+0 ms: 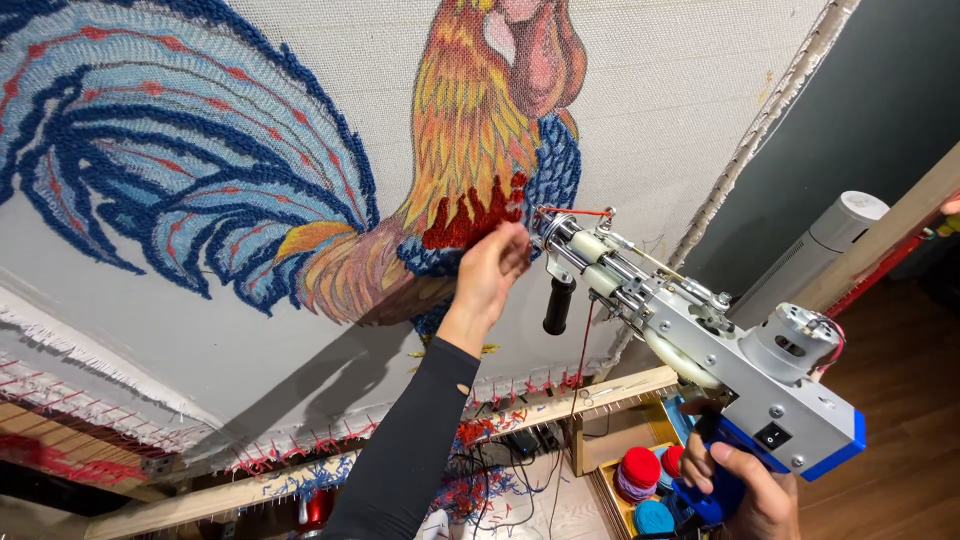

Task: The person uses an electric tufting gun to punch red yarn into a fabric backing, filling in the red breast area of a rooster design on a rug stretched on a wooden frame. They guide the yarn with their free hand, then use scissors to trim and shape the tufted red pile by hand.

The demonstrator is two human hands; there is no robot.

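- Spanning most of the view, the stretched backing cloth (pixel 650 110) is pulled taut over a wooden frame (pixel 560 400), which keeps the weave firm enough to be worked from this side.
- On the cloth, the rooster design (pixel 300 170) is part drawn, part filled: blue loops outline the tail feathers, while much of the body shows only coloured drawing.
- Raised on a dark sleeve, the left hand (pixel 490 268) rests its loosely curled fingertips against the cloth just below the red tufted patch (pixel 470 220); it grips nothing, and seems to be feeling or steadying the weave beside the needle.
- Angled up towards the same spot, the tufting gun (pixel 700 340) has its needle tip just beside the red patch and close to the left fingers, so both hands meet at one small area.
- Lower right, the right hand (pixel 745 490) is clenched around the gun's blue rear grip, carrying its weight from below; the black front handle (pixel 558 305) hangs free, untouched.
- A red yarn (pixel 582 350) runs from the needle end down past the front handle towards the frame, slack enough to feed freely.
- Beneath the frame, yarn balls (pixel 645 480) in red and blue sit in a yellow box, near the gun hand.
- Loose red and blue yarn ends (pixel 480 440) trail along the frame's lower rail.
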